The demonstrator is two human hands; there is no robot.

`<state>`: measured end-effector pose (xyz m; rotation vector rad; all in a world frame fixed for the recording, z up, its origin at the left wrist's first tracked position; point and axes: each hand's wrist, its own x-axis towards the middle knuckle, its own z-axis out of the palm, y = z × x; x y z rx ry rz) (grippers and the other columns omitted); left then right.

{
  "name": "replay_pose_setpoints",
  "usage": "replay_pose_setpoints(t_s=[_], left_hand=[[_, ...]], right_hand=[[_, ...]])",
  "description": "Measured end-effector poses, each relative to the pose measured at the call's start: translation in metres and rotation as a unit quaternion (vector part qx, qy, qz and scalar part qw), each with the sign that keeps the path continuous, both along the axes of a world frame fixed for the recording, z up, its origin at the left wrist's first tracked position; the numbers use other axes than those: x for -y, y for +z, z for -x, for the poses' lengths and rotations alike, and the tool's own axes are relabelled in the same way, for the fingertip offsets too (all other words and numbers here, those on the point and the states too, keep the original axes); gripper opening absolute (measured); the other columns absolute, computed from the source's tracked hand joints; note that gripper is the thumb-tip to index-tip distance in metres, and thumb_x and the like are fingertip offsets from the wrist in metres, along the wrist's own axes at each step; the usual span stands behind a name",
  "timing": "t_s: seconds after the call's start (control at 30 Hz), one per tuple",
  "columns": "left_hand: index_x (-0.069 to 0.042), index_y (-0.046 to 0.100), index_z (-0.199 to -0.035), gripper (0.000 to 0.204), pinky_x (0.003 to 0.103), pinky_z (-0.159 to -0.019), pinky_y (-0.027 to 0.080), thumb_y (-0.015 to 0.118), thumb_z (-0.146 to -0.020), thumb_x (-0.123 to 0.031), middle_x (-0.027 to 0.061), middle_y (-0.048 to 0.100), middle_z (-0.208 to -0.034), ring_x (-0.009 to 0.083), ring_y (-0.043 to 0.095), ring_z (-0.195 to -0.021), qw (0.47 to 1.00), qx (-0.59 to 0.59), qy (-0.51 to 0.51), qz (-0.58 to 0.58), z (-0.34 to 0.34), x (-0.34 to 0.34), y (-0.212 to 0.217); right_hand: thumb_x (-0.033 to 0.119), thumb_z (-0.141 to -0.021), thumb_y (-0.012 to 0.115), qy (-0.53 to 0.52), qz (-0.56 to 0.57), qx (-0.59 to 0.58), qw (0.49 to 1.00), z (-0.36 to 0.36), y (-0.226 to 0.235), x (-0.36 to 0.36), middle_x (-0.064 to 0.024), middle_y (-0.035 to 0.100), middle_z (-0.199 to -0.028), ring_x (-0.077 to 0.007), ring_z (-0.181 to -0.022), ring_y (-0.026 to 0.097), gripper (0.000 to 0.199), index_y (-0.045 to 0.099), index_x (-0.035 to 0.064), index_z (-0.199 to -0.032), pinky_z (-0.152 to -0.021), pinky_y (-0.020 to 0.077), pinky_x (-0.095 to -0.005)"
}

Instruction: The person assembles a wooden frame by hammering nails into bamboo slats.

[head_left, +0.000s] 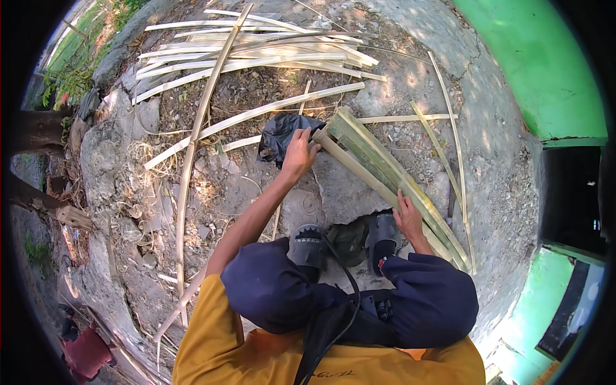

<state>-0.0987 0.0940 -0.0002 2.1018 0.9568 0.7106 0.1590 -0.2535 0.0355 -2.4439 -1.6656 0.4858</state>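
I am crouched on rough, stony ground (359, 192), looking down past my knees in dark blue trousers and my two dark sandals. Across the ground in front of me lies a bundle of split green bamboo (385, 173), several long flat pieces laid side by side. Its long axis runs on a slant: the far end points up and to my left, close to a black plastic bag (282, 135), and the near end comes down to my right, past my right knee.

My left hand (299, 153) is stretched out with the arm nearly straight and rests at the far end of the bundle, fingers curled over the tip of the bamboo, with the black bag just behind it. My right hand (408, 218) lies flat on the bundle partway along, beside my right sandal (384, 234), fingers spread narrowly and pressing on the green surface.

Farther off, near the top edge of the ground, a loose heap of pale bamboo strips (256, 54) lies mostly crosswise. One long pale pole (196, 135) runs from that heap down to my left. A bright green wall (539, 64) stands at my right.
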Motion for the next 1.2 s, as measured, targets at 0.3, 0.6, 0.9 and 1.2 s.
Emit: replay_pose_setpoints(t_s=[0.3,0.6,0.9,1.2], left_hand=[[-0.001,0.077,-0.106,0.026,0.047,-0.081,0.054,0.077,-0.084,-0.016,0.0215,0.068,-0.089,0.0387,0.068,-0.088,0.996,0.036,-0.018,0.085,-0.023,-0.021,-0.001],[0.001,0.079,-0.102,0.028,0.034,-0.069,0.055,0.08,-0.085,-0.021,0.013,0.072,-0.086,0.0207,0.068,-0.069,0.999,-0.007,-0.016,0.045,-0.03,-0.021,-0.009],[0.002,0.078,-0.095,0.024,0.034,-0.071,0.058,0.079,-0.087,-0.02,0.0124,0.077,-0.081,0.0178,0.072,-0.072,0.987,-0.01,0.047,0.152,-0.034,-0.02,-0.013],[0.001,0.08,-0.104,0.029,0.037,-0.073,0.058,0.079,-0.083,-0.019,0.0165,0.075,-0.093,0.0254,0.07,-0.07,0.996,-0.017,0.055,0.071,-0.044,-0.018,-0.005]], right_hand=[[0.0,-0.081,0.077,-0.057,-0.048,0.027,0.997,0.019,-0.012,0.008,-0.0121,0.063,-0.114,-0.0308,-0.106,0.065,0.045,0.074,0.0137,-0.124,-0.089,0.0544,-0.0426],[0.009,-0.075,0.083,-0.074,-0.142,0.026,0.987,0.017,-0.014,0.01,-0.0096,0.064,-0.116,-0.0313,-0.108,0.064,0.055,0.068,0.0115,-0.128,-0.093,0.053,-0.0419],[0.007,-0.072,0.082,-0.101,-0.109,-0.023,0.989,-0.001,-0.023,0.013,-0.0085,0.065,-0.111,-0.0307,-0.105,0.065,0.055,0.068,0.0118,-0.124,-0.091,0.0522,-0.0418],[0.01,-0.074,0.085,-0.121,-0.159,-0.029,0.979,0.003,-0.028,0.024,-0.0078,0.062,-0.108,-0.0288,-0.102,0.064,0.052,0.073,0.0149,-0.125,-0.091,0.0513,-0.0407]])
